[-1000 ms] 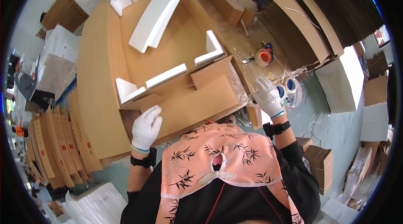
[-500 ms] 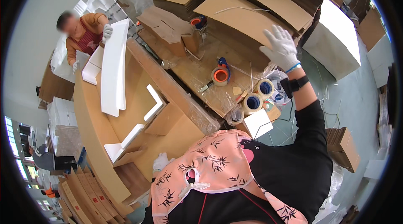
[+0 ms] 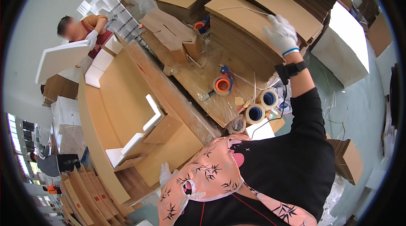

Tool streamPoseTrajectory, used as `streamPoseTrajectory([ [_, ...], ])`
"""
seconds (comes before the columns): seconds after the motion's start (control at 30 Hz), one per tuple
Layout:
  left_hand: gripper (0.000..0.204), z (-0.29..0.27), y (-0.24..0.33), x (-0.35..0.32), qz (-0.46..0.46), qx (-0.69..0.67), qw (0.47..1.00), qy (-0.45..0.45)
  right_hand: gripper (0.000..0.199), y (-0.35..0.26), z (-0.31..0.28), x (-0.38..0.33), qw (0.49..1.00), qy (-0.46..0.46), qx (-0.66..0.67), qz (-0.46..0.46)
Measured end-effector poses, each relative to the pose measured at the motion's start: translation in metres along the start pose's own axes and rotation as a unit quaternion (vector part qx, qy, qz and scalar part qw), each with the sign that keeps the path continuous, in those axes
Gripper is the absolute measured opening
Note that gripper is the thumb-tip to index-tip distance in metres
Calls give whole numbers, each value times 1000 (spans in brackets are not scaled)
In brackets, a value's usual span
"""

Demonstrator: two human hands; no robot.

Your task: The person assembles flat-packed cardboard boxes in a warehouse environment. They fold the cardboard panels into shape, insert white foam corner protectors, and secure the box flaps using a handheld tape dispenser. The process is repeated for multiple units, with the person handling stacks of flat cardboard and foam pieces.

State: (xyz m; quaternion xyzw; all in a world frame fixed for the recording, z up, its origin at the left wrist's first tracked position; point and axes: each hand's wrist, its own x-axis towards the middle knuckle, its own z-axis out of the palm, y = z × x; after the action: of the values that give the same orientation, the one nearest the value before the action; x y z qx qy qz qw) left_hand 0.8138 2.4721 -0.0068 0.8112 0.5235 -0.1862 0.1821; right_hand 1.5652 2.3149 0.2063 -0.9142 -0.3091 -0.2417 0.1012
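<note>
My right hand, in a white glove, reaches over the stack of flat cardboard sheets at the back right. Its fingers are apart and hold nothing I can see; whether they touch the top sheet is hard to tell. A thin pale strip lies on that sheet beside the fingertips. Low in the view, my gloved left hand is at the near end of a large open carton, fingers stretched, partly hidden by my pink patterned garment. White foam corner pieces sit inside the carton.
Across the carton, a co-worker holds a white foam panel. On the wooden worktop lie a tape dispenser, tape rolls and folded cardboard. A large white block stands at the right.
My right hand has moved slightly left and lower over the cardboard stack. The co-worker's foam panel has left the carton and swung to the left.
</note>
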Motion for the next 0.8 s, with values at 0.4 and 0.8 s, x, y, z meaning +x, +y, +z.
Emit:
streamPoseTrajectory([
  [0.4, 72, -67, 52, -38, -40, -38, 996, -65, 41, 141, -5, -10, 987, -62, -83, 125],
  [0.8, 36, -158, -16, -78, 28, -402, 882, 245, 34, -101, -139, -71, 936, 113, 333, -24],
])
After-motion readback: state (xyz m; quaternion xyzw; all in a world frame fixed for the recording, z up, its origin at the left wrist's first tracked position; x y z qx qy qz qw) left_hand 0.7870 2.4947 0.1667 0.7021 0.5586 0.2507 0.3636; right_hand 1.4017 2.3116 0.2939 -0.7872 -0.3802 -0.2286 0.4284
